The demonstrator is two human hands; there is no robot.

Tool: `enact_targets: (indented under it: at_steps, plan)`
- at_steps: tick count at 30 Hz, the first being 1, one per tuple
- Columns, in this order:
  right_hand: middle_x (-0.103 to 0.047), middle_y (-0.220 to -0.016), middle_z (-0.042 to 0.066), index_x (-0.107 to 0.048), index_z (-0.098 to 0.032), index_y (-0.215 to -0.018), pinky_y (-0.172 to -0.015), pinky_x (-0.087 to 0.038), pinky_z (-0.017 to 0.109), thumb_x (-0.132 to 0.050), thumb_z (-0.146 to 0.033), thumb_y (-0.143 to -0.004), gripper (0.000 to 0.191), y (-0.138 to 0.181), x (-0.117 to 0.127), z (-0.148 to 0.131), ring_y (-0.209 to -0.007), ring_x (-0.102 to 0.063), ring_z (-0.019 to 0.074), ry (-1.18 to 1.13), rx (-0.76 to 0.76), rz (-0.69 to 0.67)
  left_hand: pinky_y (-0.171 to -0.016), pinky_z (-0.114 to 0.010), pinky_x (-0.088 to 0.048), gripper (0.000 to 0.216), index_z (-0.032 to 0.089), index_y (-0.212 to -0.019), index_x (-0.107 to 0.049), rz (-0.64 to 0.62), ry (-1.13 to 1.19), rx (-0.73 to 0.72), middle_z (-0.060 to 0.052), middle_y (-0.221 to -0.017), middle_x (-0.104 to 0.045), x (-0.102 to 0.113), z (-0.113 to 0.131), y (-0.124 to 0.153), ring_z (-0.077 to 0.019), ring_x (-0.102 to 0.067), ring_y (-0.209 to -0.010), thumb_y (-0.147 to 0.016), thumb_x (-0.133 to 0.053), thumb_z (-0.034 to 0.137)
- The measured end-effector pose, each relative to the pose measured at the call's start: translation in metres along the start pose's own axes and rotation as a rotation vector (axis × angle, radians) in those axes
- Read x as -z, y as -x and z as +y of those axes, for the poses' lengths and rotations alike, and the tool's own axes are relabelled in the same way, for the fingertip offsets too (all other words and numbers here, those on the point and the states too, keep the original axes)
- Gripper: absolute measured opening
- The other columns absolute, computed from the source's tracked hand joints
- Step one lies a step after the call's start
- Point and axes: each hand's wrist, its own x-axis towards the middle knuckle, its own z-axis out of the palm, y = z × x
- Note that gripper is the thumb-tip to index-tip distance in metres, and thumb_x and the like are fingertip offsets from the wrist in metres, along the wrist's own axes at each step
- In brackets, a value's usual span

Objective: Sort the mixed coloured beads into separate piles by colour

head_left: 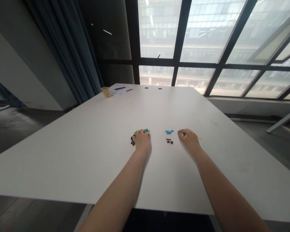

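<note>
Head view: a white worktop (74,154) by a window (159,29)

The worktop fills most of the scene, its far edge towards the window's dark frame. Beyond the left edge hangs a blue curtain (65,48). Two bare forearms (122,183) reach in over the near edge. The left hand (142,140) is palm down with bent fingers; whether it grips anything I cannot tell. The right hand (189,138), nearer the right edge, is narrowed to a pinch. Sheets of paper (114,92) lie at the far left corner, with a paper cup (107,92) just beside them near the left edge. A mixed pile (133,141) of small coloured pieces spreads under the left hand and out on its left-edge side. A blue pen (120,88) lies on the paper. Between the hands sit blue pieces (169,132), and brown pieces (169,141) nearer the near edge. Yellow pieces (198,136) show just past the right hand, towards the right edge. One green piece (181,132) is held at that hand's fingertips.
</note>
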Motion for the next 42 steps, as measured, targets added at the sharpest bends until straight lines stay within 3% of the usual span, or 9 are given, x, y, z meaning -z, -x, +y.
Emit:
enact_targets:
  at_steps: [5,10,14,20,33,36,39,42]
  plan:
    - [-0.057,-0.068,0.001,-0.067,-0.022,-0.080,-0.068,-0.035,0.027,-0.048,-0.031,-0.075,0.022,-0.001,0.006,-0.003,-0.067,-0.051,0.0148,-0.003,-0.008,-0.011,-0.077,-0.041,-0.035,0.020,0.022,-0.080,-0.063,0.067,0.050,0.007,-0.009,-0.099,-0.056,-0.001,-0.001,-0.003,-0.0278,-0.043,-0.098,-0.081,-0.043,0.021]
    - [-0.055,-0.067,0.002,-0.067,-0.021,-0.081,-0.067,-0.035,0.026,-0.049,-0.030,-0.076,0.021,-0.001,0.015,-0.010,-0.065,-0.050,0.0145,-0.061,0.018,0.038,-0.078,-0.031,-0.040,0.019,0.019,-0.085,-0.059,0.105,0.445,-0.264,-0.006,-0.088,-0.060,-0.004,0.006,-0.002,-0.0179,-0.052,-0.085,-0.083,-0.040,0.018]
    - [-0.052,-0.063,0.000,-0.067,-0.020,-0.084,-0.067,-0.037,0.025,-0.052,-0.029,-0.077,0.019,0.005,0.020,-0.027,-0.064,-0.048,0.0135,-0.178,0.172,0.069,-0.074,-0.026,-0.043,0.013,0.020,-0.088,-0.059,0.090,0.664,-0.409,-0.003,-0.086,-0.063,-0.001,0.017,0.006,-0.0141,-0.055,-0.077,-0.081,-0.048,0.024]
    - [-0.053,-0.065,-0.001,-0.066,-0.021,-0.086,-0.070,-0.038,0.026,-0.060,-0.025,-0.074,0.014,0.016,0.013,-0.049,-0.069,-0.049,0.0134,-0.288,0.391,-0.055,-0.075,-0.026,-0.044,0.012,0.020,-0.089,-0.057,0.103,0.737,-0.468,-0.002,-0.086,-0.063,0.004,0.021,0.012,-0.0131,-0.057,-0.078,-0.079,-0.052,0.019]
    - [-0.057,-0.068,0.000,-0.065,-0.022,-0.078,-0.072,-0.037,0.027,-0.054,-0.026,-0.079,0.012,0.013,0.006,-0.047,-0.070,-0.050,0.0136,-0.197,0.381,-0.079,-0.078,-0.028,-0.044,0.015,0.021,-0.095,-0.054,0.061,0.691,-0.482,-0.003,-0.090,-0.062,0.003,0.021,0.011,-0.0142,-0.056,-0.081,-0.080,-0.051,0.023]
    - [-0.057,-0.069,0.002,-0.066,-0.022,-0.078,-0.071,-0.036,0.027,-0.052,-0.027,-0.078,0.015,0.004,0.019,-0.024,-0.072,-0.051,0.0148,-0.025,0.248,-0.012,-0.084,-0.031,-0.041,0.024,0.021,-0.105,-0.050,0.117,0.546,-0.397,-0.006,-0.097,-0.059,0.003,0.016,0.008,-0.0168,-0.054,-0.090,-0.081,-0.047,0.023]
    - [-0.060,-0.076,0.005,-0.068,-0.021,-0.079,-0.068,-0.037,0.030,-0.051,-0.029,-0.076,0.018,-0.004,0.042,0.017,-0.076,-0.053,0.0187,0.236,-0.126,0.114,-0.087,-0.037,-0.038,0.026,0.017,-0.103,-0.053,0.102,0.242,-0.212,-0.011,-0.101,-0.055,0.002,0.010,0.008,-0.0235,-0.049,-0.099,-0.078,-0.049,0.024]
    - [-0.063,-0.086,0.009,-0.069,-0.022,-0.081,-0.066,-0.039,0.034,-0.053,-0.029,-0.071,0.020,-0.006,0.060,0.053,-0.079,-0.056,0.0228,0.369,-0.475,0.075,-0.082,-0.040,-0.039,0.026,0.014,-0.099,-0.056,0.002,0.017,-0.091,-0.016,-0.104,-0.052,0.001,0.007,0.010,-0.0294,-0.045,-0.102,-0.076,-0.051,0.025]
